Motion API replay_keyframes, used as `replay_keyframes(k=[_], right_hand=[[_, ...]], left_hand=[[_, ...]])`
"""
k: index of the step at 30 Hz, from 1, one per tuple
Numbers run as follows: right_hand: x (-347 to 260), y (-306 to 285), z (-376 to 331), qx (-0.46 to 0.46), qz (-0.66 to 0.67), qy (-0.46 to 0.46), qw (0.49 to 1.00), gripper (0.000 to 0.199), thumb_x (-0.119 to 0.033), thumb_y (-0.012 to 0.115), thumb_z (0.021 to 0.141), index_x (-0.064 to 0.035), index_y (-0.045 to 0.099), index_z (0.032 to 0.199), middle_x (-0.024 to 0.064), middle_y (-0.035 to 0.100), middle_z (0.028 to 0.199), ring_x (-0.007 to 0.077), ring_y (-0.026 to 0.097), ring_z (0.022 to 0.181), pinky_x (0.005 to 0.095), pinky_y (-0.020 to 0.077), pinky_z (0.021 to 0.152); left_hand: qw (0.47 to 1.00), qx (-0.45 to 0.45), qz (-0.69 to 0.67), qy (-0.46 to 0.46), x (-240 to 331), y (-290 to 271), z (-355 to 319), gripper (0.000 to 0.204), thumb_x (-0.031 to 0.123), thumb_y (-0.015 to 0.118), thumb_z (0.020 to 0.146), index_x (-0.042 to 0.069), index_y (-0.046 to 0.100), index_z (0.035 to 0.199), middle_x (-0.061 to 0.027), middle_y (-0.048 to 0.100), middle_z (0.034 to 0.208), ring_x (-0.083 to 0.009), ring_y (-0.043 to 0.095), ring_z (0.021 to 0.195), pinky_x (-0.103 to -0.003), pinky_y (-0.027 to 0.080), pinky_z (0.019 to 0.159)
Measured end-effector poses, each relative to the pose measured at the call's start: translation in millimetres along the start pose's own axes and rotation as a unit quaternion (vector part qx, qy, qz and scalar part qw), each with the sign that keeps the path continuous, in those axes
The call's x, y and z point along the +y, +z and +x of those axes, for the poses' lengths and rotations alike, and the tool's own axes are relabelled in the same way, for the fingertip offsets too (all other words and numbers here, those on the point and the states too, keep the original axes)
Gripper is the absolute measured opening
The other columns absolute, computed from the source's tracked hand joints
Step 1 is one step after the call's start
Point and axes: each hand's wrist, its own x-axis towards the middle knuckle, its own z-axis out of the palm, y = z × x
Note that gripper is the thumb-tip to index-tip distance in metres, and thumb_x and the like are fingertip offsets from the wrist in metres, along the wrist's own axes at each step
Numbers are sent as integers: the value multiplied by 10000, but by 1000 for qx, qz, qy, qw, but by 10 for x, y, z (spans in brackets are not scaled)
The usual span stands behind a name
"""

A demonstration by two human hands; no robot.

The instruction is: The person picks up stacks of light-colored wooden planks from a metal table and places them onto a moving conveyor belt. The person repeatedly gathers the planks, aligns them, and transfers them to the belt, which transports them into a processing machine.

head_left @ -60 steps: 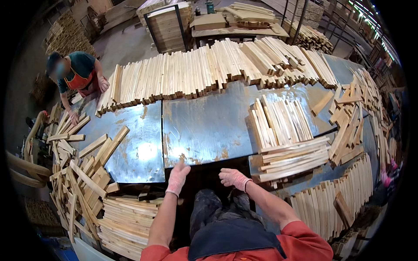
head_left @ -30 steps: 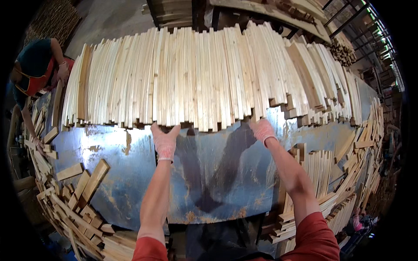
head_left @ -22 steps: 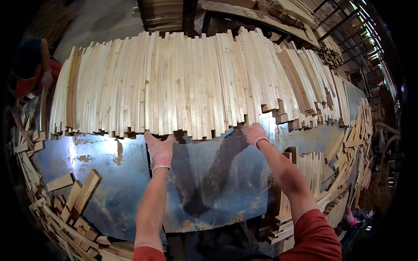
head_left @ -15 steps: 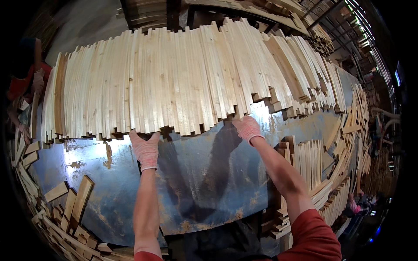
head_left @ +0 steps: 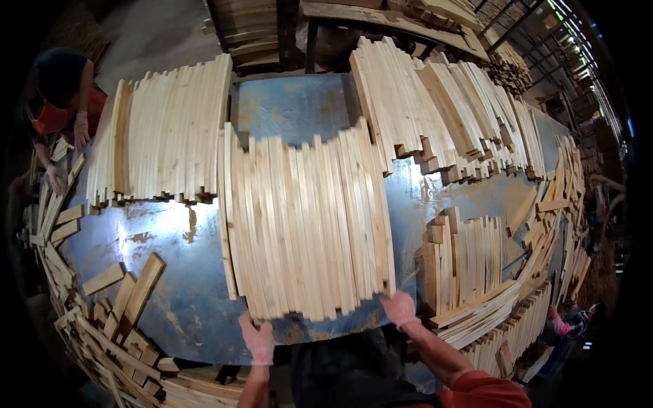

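Note:
A wide batch of pale wooden strips [head_left: 306, 224], lying side by side, spans the middle of the metal-topped table [head_left: 177, 319] and reaches close to its near edge. At its near left corner is my left hand [head_left: 257, 340] in a pinkish knit glove, gripping the strip ends. My right hand [head_left: 400, 307], gloved alike, grips the near right corner. Some fingertips are hidden by the wood. Other rows of strips stay farther back, one to the left [head_left: 163, 129] and one to the right [head_left: 415, 109], with bare metal between them.
Loose offcuts [head_left: 129, 306] lie at the left edge. Short strips [head_left: 476, 258] and a heap of thin slats [head_left: 544, 238] occupy the right. Another person [head_left: 64, 102] with gloved hands stands at the far left; one more [head_left: 568, 326] is at the far right.
The middle batch of strips has slid toward me, pulled by both hands out of the long row. A gap of bare metal has opened behind it.

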Motion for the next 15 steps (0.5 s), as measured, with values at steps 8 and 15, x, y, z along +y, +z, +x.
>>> replay_keyframes(k=[8,15], right_hand=[[691,-46,-712,-252,-24,-56,966,526,-585,694,859,-117,796,1075,221,757,1061,423,707,1043,461,557,907],[418,-374,8,-66,204,-31,976,567,-460,701,939,-64,660,1343,230,735,1192,402,689,1134,432,535,962]], left_hand=[[991,-11,64,-118,-488,-828,-563,205,155,684,962,-42,638,999,-77,651,901,-205,586,812,-353,502,778],[985,4,166,56,69,-624,903,615,297,710,955,-23,551,1455,-219,674,1275,-321,660,1124,-407,510,992]])
